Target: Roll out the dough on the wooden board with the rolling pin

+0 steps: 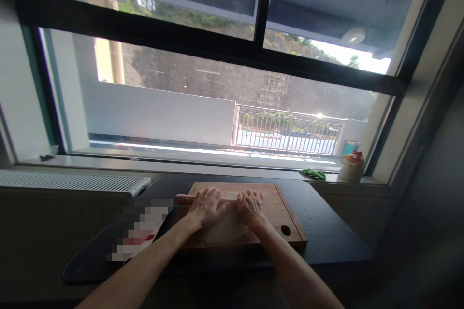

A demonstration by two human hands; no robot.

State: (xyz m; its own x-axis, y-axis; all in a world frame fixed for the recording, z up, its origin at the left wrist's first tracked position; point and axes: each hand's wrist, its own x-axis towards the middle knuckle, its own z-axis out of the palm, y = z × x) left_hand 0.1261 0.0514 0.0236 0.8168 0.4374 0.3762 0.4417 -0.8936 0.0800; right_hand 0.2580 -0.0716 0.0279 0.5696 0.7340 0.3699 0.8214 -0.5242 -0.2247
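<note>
In the head view, both hands sit just below the middle of the frame, pressed palm-down on a rolling pin (188, 198) that lies crosswise on a wooden cutting board (279, 212). The left hand (206, 206) lies flat with fingers spread forward over the pin, whose brown end sticks out to the left of it. The right hand (250, 206) lies the same way just beside it, fingers stretched over the pin; neither hand is curled shut around it. Beneath and in front of the wrists, a pale sheet of dough (223, 231) lies on the near half of the board, touching the pin.

The board has a round hole near its lower right corner and rests on a dark table (326, 231) that fills the lower middle of the frame. To the left of the board, on the table, lies a blurred-out white and red package (139, 231). A white radiator (72, 181) runs along the left. On the windowsill at right stand a small pale jar (351, 166) and, just left of it, a green cloth (311, 173). The large window (217, 82) fills the upper frame, showing a railing and a stone wall outside.
</note>
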